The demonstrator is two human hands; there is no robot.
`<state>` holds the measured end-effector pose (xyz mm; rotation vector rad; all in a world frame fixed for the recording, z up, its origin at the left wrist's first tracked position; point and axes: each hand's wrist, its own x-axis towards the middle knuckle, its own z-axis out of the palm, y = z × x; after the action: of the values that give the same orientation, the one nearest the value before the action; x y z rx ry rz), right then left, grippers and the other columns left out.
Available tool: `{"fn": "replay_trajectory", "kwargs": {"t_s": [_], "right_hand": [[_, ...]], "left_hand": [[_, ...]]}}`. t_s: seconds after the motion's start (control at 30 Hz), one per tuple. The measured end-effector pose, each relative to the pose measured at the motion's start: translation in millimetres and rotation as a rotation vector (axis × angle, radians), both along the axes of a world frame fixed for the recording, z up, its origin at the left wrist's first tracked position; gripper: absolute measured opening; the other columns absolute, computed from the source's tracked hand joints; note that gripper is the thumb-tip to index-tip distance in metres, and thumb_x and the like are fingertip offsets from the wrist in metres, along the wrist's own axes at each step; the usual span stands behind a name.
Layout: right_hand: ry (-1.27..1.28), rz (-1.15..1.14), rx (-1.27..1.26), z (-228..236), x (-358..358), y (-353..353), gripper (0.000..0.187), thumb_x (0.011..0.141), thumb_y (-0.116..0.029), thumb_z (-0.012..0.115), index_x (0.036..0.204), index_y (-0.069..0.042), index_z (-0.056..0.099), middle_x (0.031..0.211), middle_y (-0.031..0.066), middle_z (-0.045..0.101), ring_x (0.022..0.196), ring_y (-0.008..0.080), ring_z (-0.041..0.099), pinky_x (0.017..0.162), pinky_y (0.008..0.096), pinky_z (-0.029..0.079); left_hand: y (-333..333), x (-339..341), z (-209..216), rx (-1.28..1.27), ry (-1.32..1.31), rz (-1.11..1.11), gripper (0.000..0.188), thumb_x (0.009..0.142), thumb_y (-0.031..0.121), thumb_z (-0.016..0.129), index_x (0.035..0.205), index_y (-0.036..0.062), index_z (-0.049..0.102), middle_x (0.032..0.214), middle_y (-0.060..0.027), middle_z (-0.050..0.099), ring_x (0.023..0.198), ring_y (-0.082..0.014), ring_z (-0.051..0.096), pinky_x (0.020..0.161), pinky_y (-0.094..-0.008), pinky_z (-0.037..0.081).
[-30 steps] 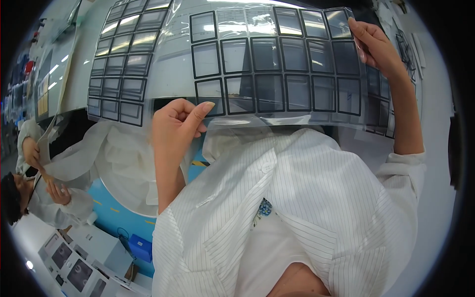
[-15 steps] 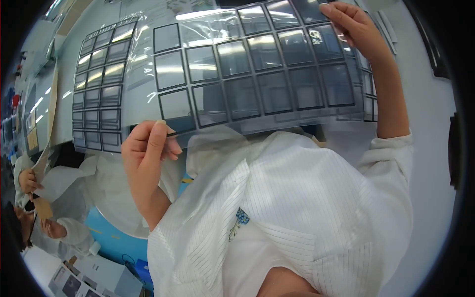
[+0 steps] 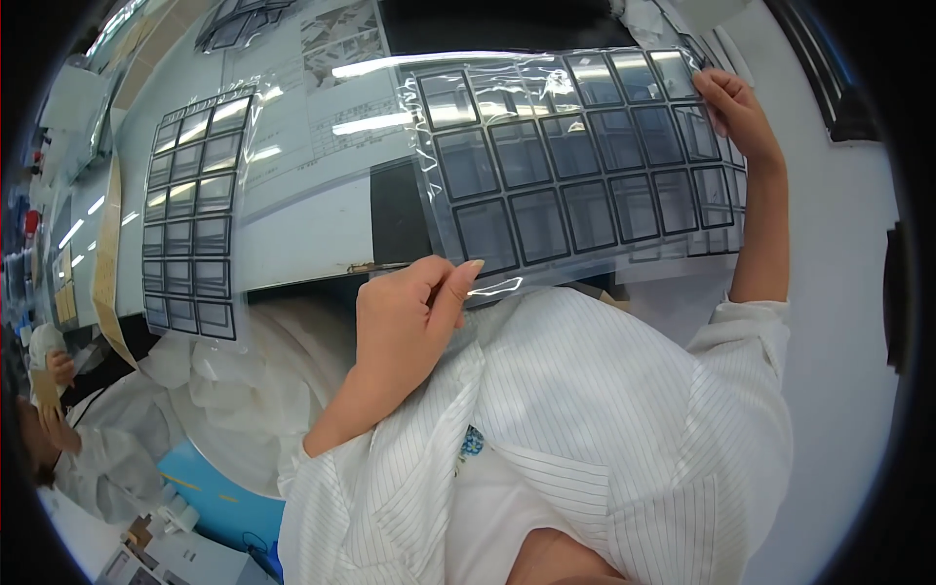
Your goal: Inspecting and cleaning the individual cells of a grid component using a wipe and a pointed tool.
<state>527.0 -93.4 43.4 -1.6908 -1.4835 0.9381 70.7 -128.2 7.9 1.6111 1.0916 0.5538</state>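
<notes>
A clear plastic film sheet (image 3: 557, 180) with a grid of black rectangular frames hangs tilted in front of me above the table. My left hand (image 3: 402, 331) pinches its near left corner between thumb and fingers. At the far right corner, my right hand (image 3: 733, 112) has its fingers closed on the sheet's edge. Light glares off the film in bands. More framed sheets of the same kind show beneath its right end. On the left of the table lies another framed sheet (image 3: 185, 234), its near end reaching past the table edge.
Printed paper (image 3: 322, 127) lies under clear film on the table. A black panel (image 3: 497, 24) is at the back, and more black frames (image 3: 239, 24) lie far left. A co-worker's white sleeve (image 3: 127, 458) and a white fabric-covered round shape (image 3: 283, 380) are at lower left.
Both hands have carried the film sheet to the right and lowered it, uncovering the printed paper and the black panel. My left hand has moved right; both hands keep hold of it.
</notes>
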Motion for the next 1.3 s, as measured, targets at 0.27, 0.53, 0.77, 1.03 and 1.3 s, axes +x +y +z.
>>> {"fn": "replay_trajectory", "kwargs": {"t_s": [0.27, 0.53, 0.77, 1.03, 1.3], "right_hand": [[-0.018, 0.051, -0.074, -6.1, -18.0, -9.0, 0.035, 0.099, -0.033, 0.056, 0.07, -0.013, 0.052, 0.053, -0.0057, 0.046, 0.042, 0.0007, 0.038, 0.04, 0.0168, 0.028], [0.02, 0.111, -0.127, -20.3, -15.7, -2.8, 0.038, 0.098, -0.034, 0.056, 0.069, -0.011, 0.052, 0.053, -0.0045, 0.05, 0.041, 0.0013, 0.041, 0.041, 0.0172, 0.031], [-0.02, 0.111, -0.152, -10.8, -17.9, -8.5, 0.038, 0.099, -0.034, 0.055, 0.069, -0.011, 0.051, 0.053, -0.0034, 0.051, 0.04, 0.0015, 0.042, 0.039, 0.0168, 0.031], [-0.003, 0.024, -0.197, -12.4, -20.6, -12.6, 0.039, 0.097, -0.036, 0.058, 0.068, -0.009, 0.056, 0.054, -0.0038, 0.054, 0.041, 0.0016, 0.046, 0.039, 0.0166, 0.033], [0.084, 0.111, -0.149, -5.8, -21.9, -15.5, 0.042, 0.097, -0.038, 0.058, 0.066, -0.009, 0.055, 0.055, -0.003, 0.054, 0.042, 0.0019, 0.046, 0.039, 0.0172, 0.034]], "left_hand": [[1.7, -5.3, 0.2, -0.125, 0.117, 0.092, 0.029, 0.092, 0.02, 0.067, 0.073, -0.0013, 0.064, 0.056, -0.0003, 0.057, 0.049, -0.0044, 0.052, 0.046, -0.0206, 0.037], [-6.8, -3.5, -4.4, -0.147, 0.147, 0.074, 0.032, 0.093, 0.024, 0.066, 0.072, -0.0002, 0.063, 0.051, -0.0004, 0.055, 0.046, -0.0041, 0.046, 0.045, -0.0212, 0.033], [-3.5, -4.3, -1.4, -0.185, 0.141, 0.029, 0.031, 0.093, 0.022, 0.065, 0.071, 0.0001, 0.062, 0.053, -0.0004, 0.056, 0.048, -0.0042, 0.047, 0.046, -0.0208, 0.034], [-4.3, -2.4, -3.9, -0.337, 0.056, 0.087, 0.027, 0.094, 0.017, 0.064, 0.074, -0.0009, 0.062, 0.059, -0.0015, 0.058, 0.05, -0.0055, 0.05, 0.048, -0.0199, 0.039], [-2.3, -4.6, -4.9, -0.376, 0.022, 0.079, 0.027, 0.095, 0.018, 0.063, 0.076, -0.001, 0.061, 0.061, -0.0023, 0.059, 0.053, -0.0057, 0.051, 0.051, -0.0197, 0.039]]}}
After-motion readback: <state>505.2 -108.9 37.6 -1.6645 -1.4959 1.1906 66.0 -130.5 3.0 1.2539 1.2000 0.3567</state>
